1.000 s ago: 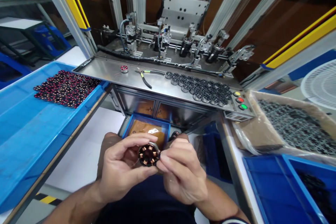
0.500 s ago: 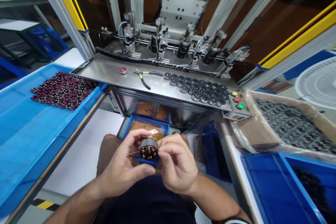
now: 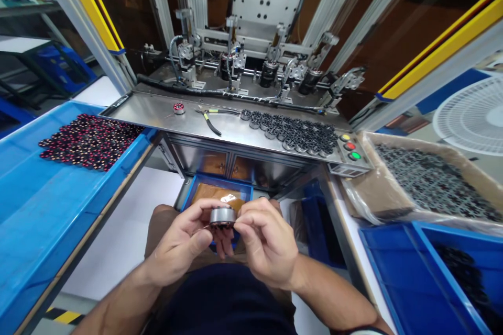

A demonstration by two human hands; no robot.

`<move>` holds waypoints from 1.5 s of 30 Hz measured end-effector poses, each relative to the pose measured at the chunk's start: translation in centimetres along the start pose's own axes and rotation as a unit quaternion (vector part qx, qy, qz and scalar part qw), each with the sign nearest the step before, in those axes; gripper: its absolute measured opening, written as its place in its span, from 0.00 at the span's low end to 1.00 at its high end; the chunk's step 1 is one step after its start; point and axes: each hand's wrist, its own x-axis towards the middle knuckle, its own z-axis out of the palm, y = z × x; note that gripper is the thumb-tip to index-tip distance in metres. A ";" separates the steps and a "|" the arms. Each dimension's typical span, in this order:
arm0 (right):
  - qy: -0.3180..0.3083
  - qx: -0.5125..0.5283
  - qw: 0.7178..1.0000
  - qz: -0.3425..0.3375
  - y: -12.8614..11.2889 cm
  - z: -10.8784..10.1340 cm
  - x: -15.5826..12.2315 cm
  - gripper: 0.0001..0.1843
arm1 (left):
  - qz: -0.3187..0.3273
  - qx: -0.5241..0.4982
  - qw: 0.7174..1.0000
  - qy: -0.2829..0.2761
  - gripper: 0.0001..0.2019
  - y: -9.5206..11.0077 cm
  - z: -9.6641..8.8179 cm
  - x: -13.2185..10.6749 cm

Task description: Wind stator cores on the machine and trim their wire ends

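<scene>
A small round wound stator (image 3: 222,216), grey on its outer ring with copper coils inside, is held in front of my lap. My left hand (image 3: 182,243) is closed around its left and underside. My right hand (image 3: 264,241) pinches its right edge with thumb and forefinger. The part is turned so that its metal side faces me and the coils barely show. Just beyond it is a small blue bin (image 3: 187,191) with brown scraps inside.
A steel shelf (image 3: 157,111) carries one red stator (image 3: 179,109), pliers (image 3: 210,118), several dark cores (image 3: 291,131) and three buttons (image 3: 349,146). A blue tray (image 3: 47,204) at left holds several wound stators (image 3: 86,138). At right are a box of cores (image 3: 428,183) and blue bins (image 3: 396,272).
The stator has been turned in my fingers: its coil face showed before, now its grey outer ring faces me. Both hands stayed on it and rose slightly toward the bin.
</scene>
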 end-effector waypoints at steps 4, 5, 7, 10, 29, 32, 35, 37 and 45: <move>0.013 0.005 1.000 0.026 -0.1 0.1 0.0 0.06 | 0.010 -0.027 0.999 -0.027 0.21 0.3 -0.6 -0.2; 0.016 0.010 0.999 0.034 -0.1 0.2 0.1 0.06 | 0.021 -0.015 0.999 -0.022 0.18 0.4 -0.7 -0.3; 0.019 0.021 0.998 0.055 -0.1 0.2 0.2 0.07 | 0.057 0.024 0.998 -0.003 0.13 0.6 -0.7 -0.4; 0.018 0.044 0.996 0.077 -0.1 0.2 0.4 0.07 | 0.111 0.046 0.992 0.024 0.08 0.7 -0.4 -0.3; -0.009 0.084 0.994 0.072 -0.6 -0.3 -0.3 0.07 | 0.161 0.153 0.973 0.065 0.19 -0.5 0.5 -0.3; -0.004 0.196 0.958 0.211 -0.4 0.3 -0.8 0.11 | 0.265 0.263 0.925 0.073 0.31 -0.9 0.2 -0.3; -0.012 0.319 0.896 0.309 0.0 0.7 -1.4 0.12 | 0.307 0.317 0.896 0.058 0.37 -0.8 0.2 -0.3; -0.013 0.363 0.868 0.339 0.3 0.8 -1.7 0.13 | 0.314 0.334 0.887 0.061 0.37 -0.7 0.3 -0.2; -0.011 0.396 0.842 0.366 0.7 1.1 -2.2 0.14 | 0.287 0.306 0.902 0.105 0.36 -0.6 0.8 -0.3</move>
